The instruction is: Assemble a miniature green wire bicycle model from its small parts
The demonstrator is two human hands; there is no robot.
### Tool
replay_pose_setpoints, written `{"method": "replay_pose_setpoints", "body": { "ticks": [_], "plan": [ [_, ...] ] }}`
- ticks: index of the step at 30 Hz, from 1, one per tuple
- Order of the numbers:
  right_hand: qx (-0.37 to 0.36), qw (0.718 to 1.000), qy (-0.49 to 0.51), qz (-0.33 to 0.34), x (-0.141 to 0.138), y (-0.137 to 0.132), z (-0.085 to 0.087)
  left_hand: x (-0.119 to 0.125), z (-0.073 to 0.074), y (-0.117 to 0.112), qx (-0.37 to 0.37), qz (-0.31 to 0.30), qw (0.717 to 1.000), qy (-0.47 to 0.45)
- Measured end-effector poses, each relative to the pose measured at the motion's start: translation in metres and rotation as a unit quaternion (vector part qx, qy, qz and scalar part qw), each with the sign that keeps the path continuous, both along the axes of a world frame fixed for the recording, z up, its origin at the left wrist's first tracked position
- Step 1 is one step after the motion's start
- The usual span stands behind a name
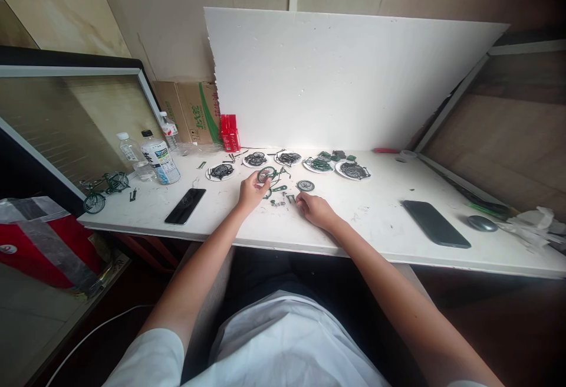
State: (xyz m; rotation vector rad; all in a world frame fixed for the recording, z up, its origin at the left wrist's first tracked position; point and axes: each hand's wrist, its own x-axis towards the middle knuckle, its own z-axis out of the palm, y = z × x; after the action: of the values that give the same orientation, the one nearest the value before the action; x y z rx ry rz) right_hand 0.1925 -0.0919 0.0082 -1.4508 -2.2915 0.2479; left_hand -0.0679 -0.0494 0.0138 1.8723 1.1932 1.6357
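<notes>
My left hand (pixel 251 191) rests on the white table (pixel 380 210) with its fingers pinched on a small green spoked wheel (pixel 266 174) that joins a partly built green model bicycle frame (pixel 277 187). My right hand (pixel 313 208) lies just right of it, fingers curled down on the table beside small loose metal parts (pixel 279 202). A second loose wheel (pixel 305 186) lies just above my right hand. Behind them several white discs (pixel 221 171) carry more dark green and black parts.
A finished green model bicycle (pixel 105 189) stands at the table's left end near three plastic bottles (pixel 160 157). Two black phones (pixel 185 206) (pixel 435 223) lie flat, a dark mouse (pixel 482 223) at right. A red box (pixel 230 132) and white board (pixel 345 80) stand behind.
</notes>
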Motion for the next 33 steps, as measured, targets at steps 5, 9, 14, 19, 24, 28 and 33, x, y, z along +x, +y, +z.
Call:
{"method": "replay_pose_setpoints", "body": {
  "ticks": [5,9,14,19,24,28,33],
  "plan": [
    [0.002,1.0,0.004,0.0,-0.0002,0.0007,-0.0011,-0.0004,-0.0011,0.0009,0.006,0.0,1.0,0.003],
    [0.002,1.0,0.004,0.002,-0.0003,0.0007,-0.0013,-0.0005,-0.0026,0.0022,0.002,-0.001,1.0,0.001],
    [0.001,1.0,0.002,-0.002,-0.0004,0.0013,-0.0017,-0.0003,-0.0034,0.0028,0.006,0.001,1.0,0.001],
    [0.003,1.0,0.002,-0.001,0.0,0.0011,-0.0021,-0.0002,-0.0024,0.0018,0.0,-0.004,1.0,0.003],
    [0.002,1.0,0.005,-0.001,0.0002,0.0011,-0.002,-0.0003,-0.0017,0.0011,-0.004,0.0,1.0,0.008],
    [0.001,1.0,0.004,-0.002,-0.0002,0.0013,-0.0019,-0.0002,-0.0017,0.0014,-0.004,-0.002,1.0,0.008],
    [0.002,1.0,0.002,-0.003,-0.0001,0.001,-0.0014,-0.0002,-0.0015,0.001,-0.002,-0.003,1.0,0.01]
  ]
}}
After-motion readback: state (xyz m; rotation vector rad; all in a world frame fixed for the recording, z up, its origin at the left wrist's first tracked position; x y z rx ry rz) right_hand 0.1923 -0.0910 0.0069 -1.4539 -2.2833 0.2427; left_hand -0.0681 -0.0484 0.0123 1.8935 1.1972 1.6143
